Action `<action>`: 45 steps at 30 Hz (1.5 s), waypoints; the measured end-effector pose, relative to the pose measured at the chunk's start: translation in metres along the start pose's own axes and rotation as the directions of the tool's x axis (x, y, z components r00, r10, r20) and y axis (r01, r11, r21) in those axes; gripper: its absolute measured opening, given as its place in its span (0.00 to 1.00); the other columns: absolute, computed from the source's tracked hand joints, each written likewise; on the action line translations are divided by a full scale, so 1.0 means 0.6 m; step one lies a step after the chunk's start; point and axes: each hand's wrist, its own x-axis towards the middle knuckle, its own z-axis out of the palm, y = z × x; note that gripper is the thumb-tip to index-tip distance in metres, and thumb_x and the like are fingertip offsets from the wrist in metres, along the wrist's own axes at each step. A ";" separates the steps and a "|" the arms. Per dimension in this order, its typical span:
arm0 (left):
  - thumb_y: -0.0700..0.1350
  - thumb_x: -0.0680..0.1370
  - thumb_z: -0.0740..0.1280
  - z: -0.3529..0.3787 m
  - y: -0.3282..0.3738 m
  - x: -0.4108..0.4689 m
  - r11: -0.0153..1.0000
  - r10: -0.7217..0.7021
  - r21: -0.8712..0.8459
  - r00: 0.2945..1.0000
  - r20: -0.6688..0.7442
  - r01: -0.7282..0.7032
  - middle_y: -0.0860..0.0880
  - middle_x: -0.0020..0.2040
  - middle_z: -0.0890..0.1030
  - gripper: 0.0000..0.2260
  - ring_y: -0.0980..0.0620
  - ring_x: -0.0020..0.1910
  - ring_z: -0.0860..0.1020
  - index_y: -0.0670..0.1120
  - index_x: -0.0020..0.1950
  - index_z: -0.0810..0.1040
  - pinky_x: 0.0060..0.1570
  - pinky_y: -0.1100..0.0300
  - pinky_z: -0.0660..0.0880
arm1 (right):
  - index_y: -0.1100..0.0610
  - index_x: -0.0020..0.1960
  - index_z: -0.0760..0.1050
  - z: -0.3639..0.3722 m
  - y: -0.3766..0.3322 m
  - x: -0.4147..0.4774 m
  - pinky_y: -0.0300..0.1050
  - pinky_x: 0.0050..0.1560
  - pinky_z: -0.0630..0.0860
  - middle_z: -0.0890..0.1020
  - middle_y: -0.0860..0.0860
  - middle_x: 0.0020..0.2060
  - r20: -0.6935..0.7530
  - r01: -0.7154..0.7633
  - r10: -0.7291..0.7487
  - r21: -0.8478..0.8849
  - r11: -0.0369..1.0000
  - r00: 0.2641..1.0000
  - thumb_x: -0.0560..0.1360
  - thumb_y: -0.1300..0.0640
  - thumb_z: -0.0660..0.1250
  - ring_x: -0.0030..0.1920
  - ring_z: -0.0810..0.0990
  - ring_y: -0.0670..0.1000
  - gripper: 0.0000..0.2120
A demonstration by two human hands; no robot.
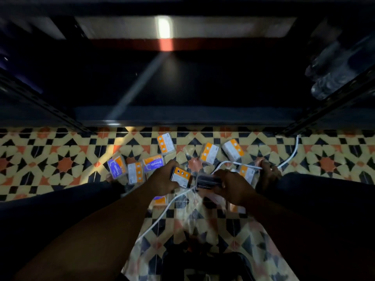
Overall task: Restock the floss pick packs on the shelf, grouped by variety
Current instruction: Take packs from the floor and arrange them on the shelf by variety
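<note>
Two hands are loaded at frame centre. The left hand (pixel 162 180) grips an orange-and-white pack (pixel 181 177), fingers closed around its edges. The right hand (pixel 231 185) is closed on a dark pack (pixel 209 181) whose label is too blurred to read. The two packs sit just beside each other, above the patterned tile floor (pixel 60 159).

Remaining stock lies scattered on the floor beyond the hands: a blue "Smooth" pack (pixel 153 163), a second blue pack (pixel 116 167), and several orange-and-white packs (pixel 210 153). A white cable (pixel 162 213) runs between the hands and across the tiles.

The dark shelf (pixel 182 88) ahead appears bare in its central bay.

Judged step: pickup and sorting, with placement not yet done. The next move calls for lifting both packs to the shelf and assigning each variety a separate zone, clear of the cable.
</note>
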 end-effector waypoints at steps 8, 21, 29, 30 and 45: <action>0.34 0.74 0.68 -0.167 0.186 -0.096 0.971 0.230 -0.006 0.937 -0.262 -0.240 0.50 0.54 0.81 0.22 0.48 0.54 0.81 0.57 0.60 0.71 0.53 0.48 0.79 | 0.50 0.60 0.75 -0.194 -0.098 -0.046 0.42 0.48 0.73 0.78 0.48 0.49 -0.385 0.152 -0.083 0.153 0.976 0.919 0.74 0.56 0.71 0.48 0.78 0.49 0.16; 0.33 0.75 0.70 -0.403 0.462 -0.287 0.775 0.524 0.088 0.558 -0.643 -0.625 0.52 0.56 0.81 0.26 0.62 0.51 0.81 0.53 0.68 0.68 0.52 0.69 0.76 | 0.48 0.55 0.78 -0.531 -0.332 -0.146 0.34 0.46 0.76 0.83 0.46 0.45 -0.814 0.567 -0.242 0.126 0.814 0.528 0.70 0.55 0.75 0.42 0.82 0.43 0.15; 0.38 0.73 0.72 -0.453 0.504 -0.220 0.875 0.418 0.131 0.593 -0.689 -0.466 0.51 0.57 0.80 0.22 0.53 0.52 0.81 0.56 0.60 0.69 0.51 0.59 0.78 | 0.47 0.54 0.76 -0.593 -0.338 -0.067 0.36 0.45 0.74 0.79 0.41 0.41 -0.818 0.416 -0.146 0.122 0.901 0.556 0.70 0.54 0.76 0.40 0.78 0.40 0.15; 0.38 0.73 0.72 -0.451 0.507 -0.208 0.893 0.393 0.134 0.598 -0.699 -0.430 0.51 0.56 0.80 0.20 0.54 0.51 0.80 0.55 0.59 0.69 0.48 0.61 0.77 | 0.46 0.53 0.76 -0.594 -0.332 -0.053 0.35 0.44 0.72 0.78 0.41 0.41 -0.803 0.389 -0.138 0.124 0.913 0.580 0.70 0.54 0.76 0.39 0.77 0.40 0.15; 0.68 0.61 0.76 -0.431 0.538 -0.106 0.886 0.436 0.273 0.475 -0.764 -0.374 0.54 0.57 0.73 0.35 0.53 0.54 0.75 0.58 0.59 0.64 0.52 0.55 0.76 | 0.37 0.60 0.67 -0.613 -0.291 0.059 0.50 0.51 0.79 0.81 0.48 0.51 -0.785 0.296 -0.154 0.039 0.954 0.600 0.73 0.45 0.71 0.49 0.80 0.50 0.20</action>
